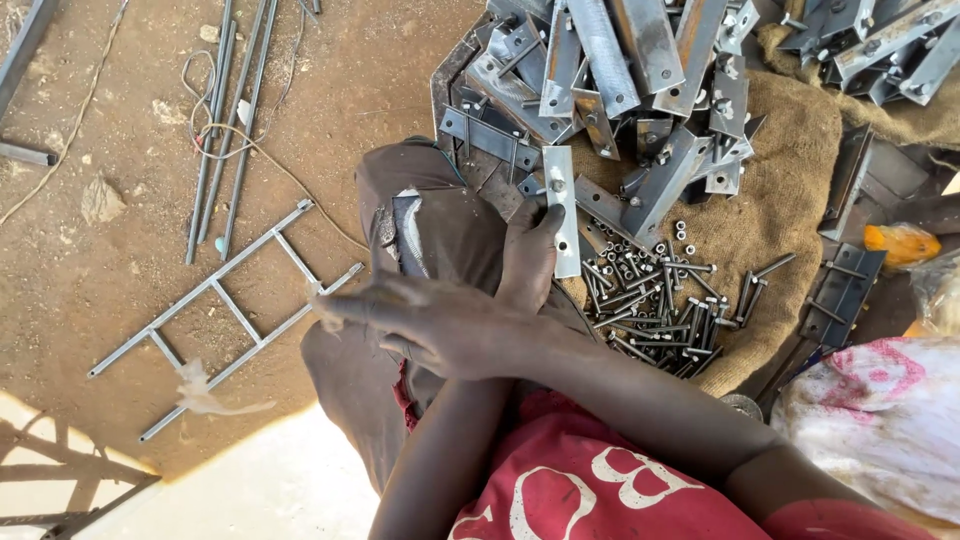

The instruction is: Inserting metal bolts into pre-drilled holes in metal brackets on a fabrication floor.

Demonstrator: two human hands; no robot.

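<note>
- One flat steel plate [561, 205], bolt through its upper end, held upright over the knee, just in front of the big heap of parts.
- Gripped low along its edge by the left hand [528, 255], thumb closed on the face, fingers wrapped behind.
- Right hand [425, 325] crossed over the left forearm, open and holding nothing, fingers spread toward the bare ground.
- Just right of the plate: loose pile of bolts and nuts [650, 305] on a burlap sack [780, 190].
- Above: stacked steel brackets [610, 70], leaning on one another at odd angles, some already bolted.
- Further left, on the dirt floor [100, 250]: ladder-like welded frame [225, 300], thin rods [225, 120] and a loop of wire.
- Far right: white patterned bag [880, 400], touching the sack's edge.
- Likely trouble, as a judgement:
  - Could lose the plate from a one-handed, low grip; top-heavy with the bolt, prone to tipping onto the knee or into the heap.
  - Could cut or scrape fingers on raw sheared edges, more so with arms crossed and reach cramped.
  - Might knock the leaning brackets into a slide toward the leg.
  - Might scatter nuts off the sack into the dirt, hard to find again there.
</note>
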